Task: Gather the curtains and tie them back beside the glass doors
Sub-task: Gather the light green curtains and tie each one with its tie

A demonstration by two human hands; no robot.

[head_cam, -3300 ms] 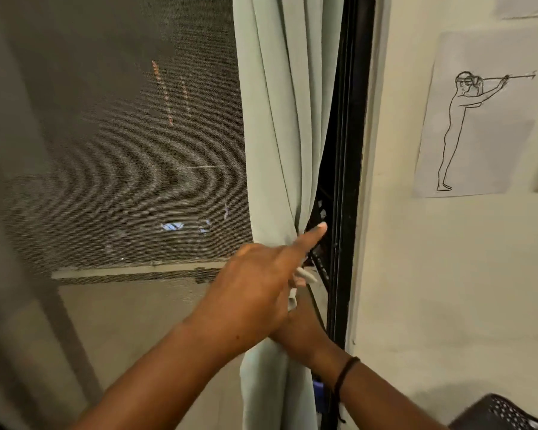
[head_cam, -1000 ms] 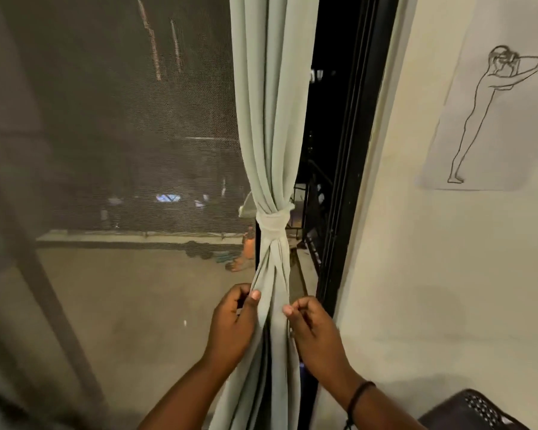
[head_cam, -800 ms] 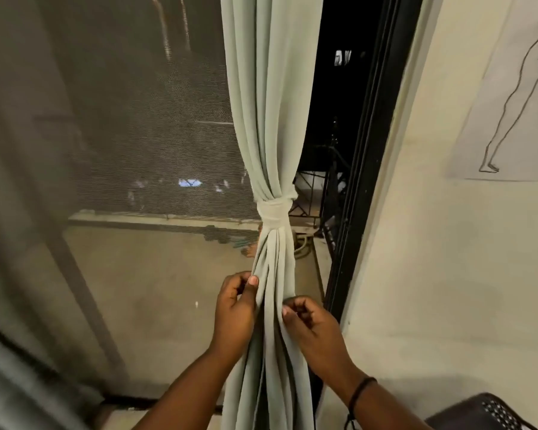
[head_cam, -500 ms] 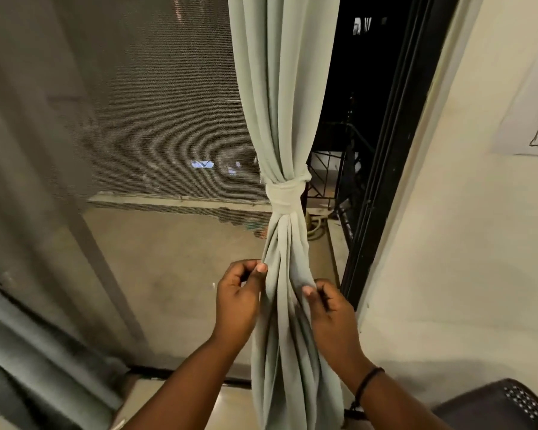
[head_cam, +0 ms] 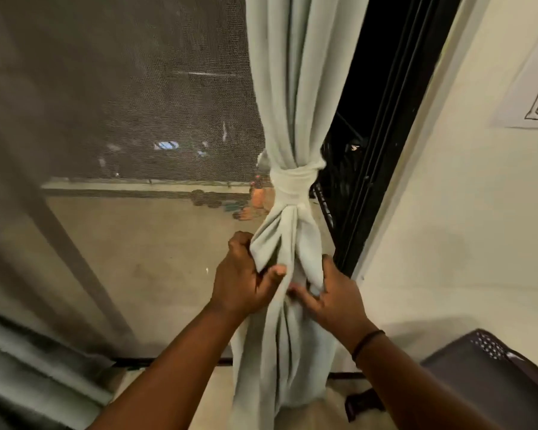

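The left hand [head_cam: 241,282] is closed on a fold of the pale green fabric curtain [head_cam: 292,88], with the thumb pressing the cloth from the front and the other fingers curled behind the fold. The right hand [head_cam: 334,297] is just to the right of it, and its spread fingers [head_cam: 300,293] grip another fold of the same cloth; a thin black band [head_cam: 367,342] goes around the right wrist. The two hands are close together, with only a narrow strip of cloth between them, and both hold the curtain a little below the knot. The curtain is gathered into one bundle and bound at the middle by a tieback of the same pale green fabric [head_cam: 292,183], which wraps around it in a tight ring. Under the hands the cloth hangs down in long pleats to the floor. The bundle hangs just beside the black metal door frame [head_cam: 385,150] on its right, and the dark mesh screen of the glass door [head_cam: 121,103] fills the scene on its left. To the right of the frame stands a cream painted wall [head_cam: 463,228] with a sheet of paper carrying a line drawing [head_cam: 534,97] at the far right edge. In the near right corner there is a dark perforated plastic basket [head_cam: 485,377].
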